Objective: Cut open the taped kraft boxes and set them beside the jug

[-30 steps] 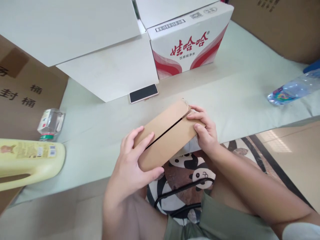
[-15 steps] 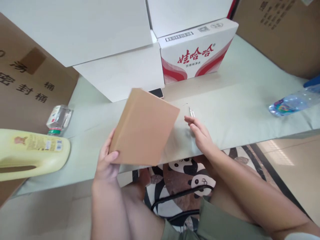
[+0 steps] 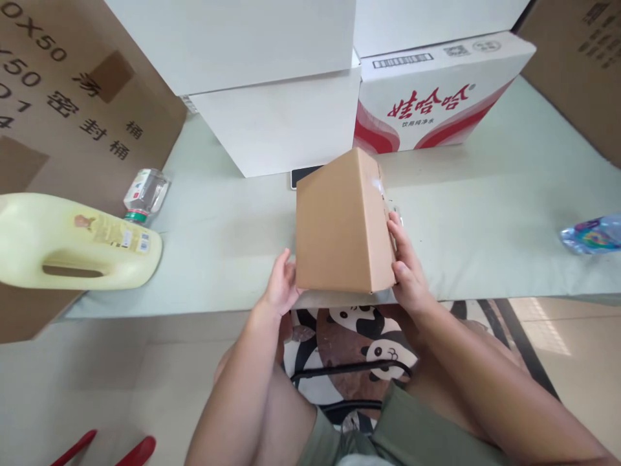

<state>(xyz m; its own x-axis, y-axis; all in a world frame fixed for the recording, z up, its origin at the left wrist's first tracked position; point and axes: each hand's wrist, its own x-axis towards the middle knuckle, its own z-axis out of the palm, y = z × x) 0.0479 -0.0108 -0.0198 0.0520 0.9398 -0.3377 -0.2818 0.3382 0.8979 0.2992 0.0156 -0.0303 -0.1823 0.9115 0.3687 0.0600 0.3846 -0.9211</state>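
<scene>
A small brown cardboard box point(image 3: 334, 223) stands tilted between a seated person's two hands, at the centre of the frame.

The hands are apart, one on each side of the box. The right hand point(image 3: 410, 265) is clamped on its right side, thumb near the front edge, probably to steady the tilt; the left hand point(image 3: 282, 285) meets the lower left corner, its fingers partly hidden, so I cannot tell how firmly it grips. The box is over the near edge of the pale green counter point(image 3: 228, 246), seemingly for easy reach; whether it rests there is unclear. Behind it, a phone point(image 3: 303, 177) lies partly covered. A yellow jug point(image 3: 116, 226) lies on its side at left; a clear bottle point(image 3: 592, 234) lies at far right.
</scene>
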